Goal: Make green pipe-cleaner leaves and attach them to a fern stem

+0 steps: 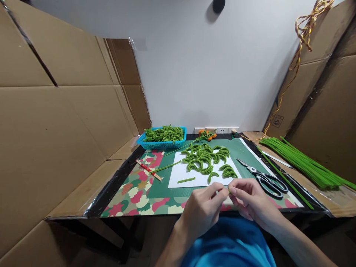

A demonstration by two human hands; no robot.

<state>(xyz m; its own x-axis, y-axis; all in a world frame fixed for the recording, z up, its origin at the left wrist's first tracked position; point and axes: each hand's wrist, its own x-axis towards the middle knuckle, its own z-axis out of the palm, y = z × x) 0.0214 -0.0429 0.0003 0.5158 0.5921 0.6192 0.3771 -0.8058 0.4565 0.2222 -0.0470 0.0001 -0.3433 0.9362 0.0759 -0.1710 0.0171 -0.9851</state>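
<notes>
Head view: a small green piece (229, 191) is held at the meeting point of two bare hands, low over the near edge of the table. The fingers of the left hand (204, 205) are drawn together in a tight pinch toward it, thumb against forefinger. By the right hand (251, 198) the piece is gripped between thumb and forefinger, with hardly any gap left, while the other fingers are loosely curled below. The piece is mostly covered by the fingertips, so its full shape cannot be told.

Just beyond the fingers, a small group of curved green pieces (228, 172) is laid on a white sheet (174, 174); farther out and to the left, a larger heap of curved pieces (205, 152) is spread. To the left of the fingertips, one straight short piece (186, 180) is seen on the same sheet. Right of the fingers, scissors (253, 170) are set down with their blades pointed away, and past them a bundle of long green stems (303, 163) is placed. Far left of the fingers, chopsticks (148, 170) are banded in red, and beyond them a blue basket (162, 145) is heaped with green pieces.
</notes>
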